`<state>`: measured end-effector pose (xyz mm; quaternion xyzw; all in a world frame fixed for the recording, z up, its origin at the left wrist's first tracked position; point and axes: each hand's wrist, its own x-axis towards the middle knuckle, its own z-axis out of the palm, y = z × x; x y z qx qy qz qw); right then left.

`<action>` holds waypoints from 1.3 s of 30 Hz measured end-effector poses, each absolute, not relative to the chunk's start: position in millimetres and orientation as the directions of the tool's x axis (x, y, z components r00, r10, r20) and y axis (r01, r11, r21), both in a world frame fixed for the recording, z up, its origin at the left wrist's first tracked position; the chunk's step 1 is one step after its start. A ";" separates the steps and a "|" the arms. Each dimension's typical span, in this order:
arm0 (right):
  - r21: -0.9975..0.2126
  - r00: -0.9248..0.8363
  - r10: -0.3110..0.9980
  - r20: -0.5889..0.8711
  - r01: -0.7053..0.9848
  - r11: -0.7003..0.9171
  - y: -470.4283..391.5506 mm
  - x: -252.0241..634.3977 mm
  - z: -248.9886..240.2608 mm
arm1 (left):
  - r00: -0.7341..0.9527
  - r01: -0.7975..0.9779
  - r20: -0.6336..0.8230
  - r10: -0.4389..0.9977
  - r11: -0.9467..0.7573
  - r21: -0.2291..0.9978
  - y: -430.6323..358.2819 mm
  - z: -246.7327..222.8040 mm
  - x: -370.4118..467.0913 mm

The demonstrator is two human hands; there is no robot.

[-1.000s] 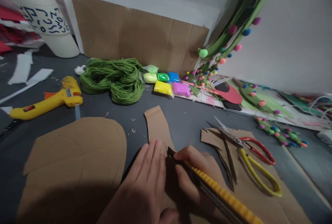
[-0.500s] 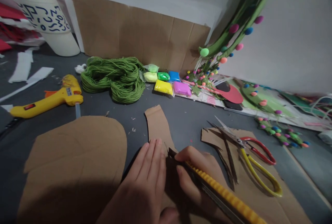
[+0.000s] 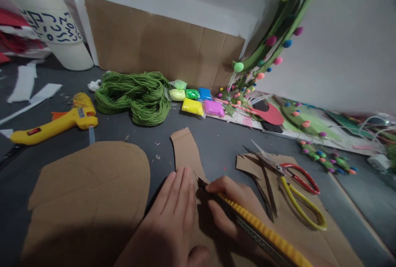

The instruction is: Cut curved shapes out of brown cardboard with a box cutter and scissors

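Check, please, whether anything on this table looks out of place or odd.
Slightly: the scissors lie open on the cardboard, tips past its edge, beside the right hand, which looks careless. Small pale scraps litter the table left of the curved strip, looking untidy.

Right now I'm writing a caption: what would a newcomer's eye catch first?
Probably the yellow cutter in the right hand, its tip at the cardboard strip partly under the left hand. Next, the green yarn beyond, and the pompom-dotted green decoration at upper right.
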<state>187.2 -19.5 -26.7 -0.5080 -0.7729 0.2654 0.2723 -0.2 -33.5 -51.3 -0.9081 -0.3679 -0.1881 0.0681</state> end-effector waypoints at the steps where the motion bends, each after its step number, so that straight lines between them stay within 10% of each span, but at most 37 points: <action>1: -0.683 -0.332 0.927 0.173 0.638 0.355 -19.8 187.6 -27.9 | 0.666 0.688 0.389 0.637 -0.725 0.009 -33.1 -49.5 -0.3; 39: -0.603 -0.306 0.900 0.311 0.669 0.436 -22.1 182.5 -30.7 | 0.658 0.715 0.355 0.664 -0.699 -0.016 -31.6 -42.8 -0.1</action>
